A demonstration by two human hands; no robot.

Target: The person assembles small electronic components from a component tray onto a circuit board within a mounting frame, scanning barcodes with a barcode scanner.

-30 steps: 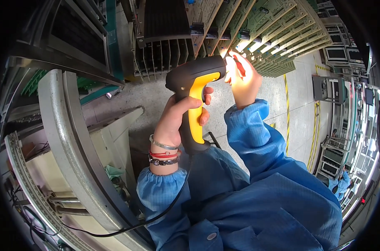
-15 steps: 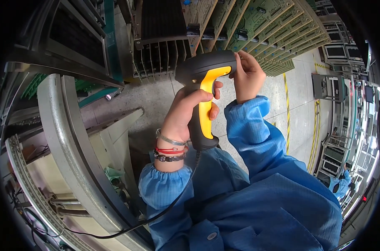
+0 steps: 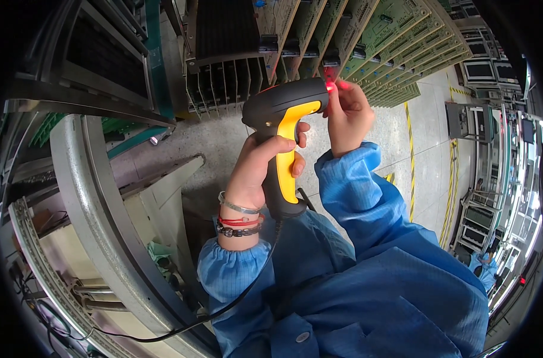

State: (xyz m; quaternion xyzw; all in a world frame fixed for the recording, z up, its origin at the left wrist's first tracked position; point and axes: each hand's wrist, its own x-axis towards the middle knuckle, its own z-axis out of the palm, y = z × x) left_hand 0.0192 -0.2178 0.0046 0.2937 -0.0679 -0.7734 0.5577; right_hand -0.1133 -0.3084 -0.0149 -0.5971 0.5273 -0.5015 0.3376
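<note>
My left hand (image 3: pixel 251 168) is wrapped round the yellow grip of a black-and-yellow handheld barcode scanner (image 3: pixel 289 94), with the thumb across its side. The scanner's head faces right, and red light from it falls on the fingertips of my right hand (image 3: pixel 350 122). Those right fingers are pinched together right at the scanner's front end, beside the lower edge of a row of green circuit boards (image 3: pixel 397 33). What they pinch, if anything, is hidden. A black cable (image 3: pixel 247 291) runs from the grip's foot down to the left.
A dark ribbed rack part (image 3: pixel 226 30) with upright boards stands at the top middle. Left of me curves a grey metal frame (image 3: pixel 89 179) beside a pale machine surface. Yellow-black floor tape (image 3: pixel 410 161) lies to the right, with racks and another person in blue (image 3: pixel 485 268) beyond.
The scanner and my left hand have shifted slightly left and down. Red light now shines from the scanner onto my right fingertips. My right hand has moved slightly left and down.
</note>
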